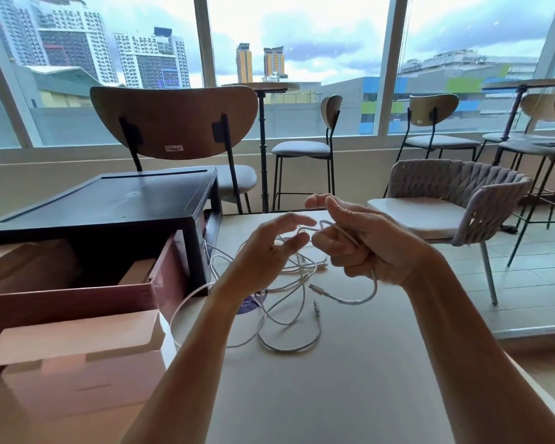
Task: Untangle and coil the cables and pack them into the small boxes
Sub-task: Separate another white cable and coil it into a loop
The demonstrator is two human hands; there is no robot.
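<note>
Head view of cable sorting at a beige table (382, 379). The right hand (362, 248) is raised above the tabletop, its fingers curled round a white cable (370, 291). The cable emerges above the fist as a small bend and drops below it in a slack arc ending in a connector (313, 286) close over the table. The left hand (263, 254) faces it, fingers extended and relaxed, grasping nothing. Its fingertips lie just beside the bend of the held cable, and whether they touch it cannot be told. Beneath and between the two hands the other white cables (285, 334) lie on the table in a loose tangle of overlapping loops, partly covering a round purple sticker (253, 304). To the left stands a black cabinet (109, 200) with a reddish wooden drawer (71, 299) projecting from its open front. A small cardboard box (135, 272) sits inside the drawer, and a pale cardboard box (74, 334) lies in front of it, one cable loop reaching its right edge. Behind the table are a wooden-backed chair (173, 120), a woven armchair (455, 187) and a window (302, 43) onto city buildings.
</note>
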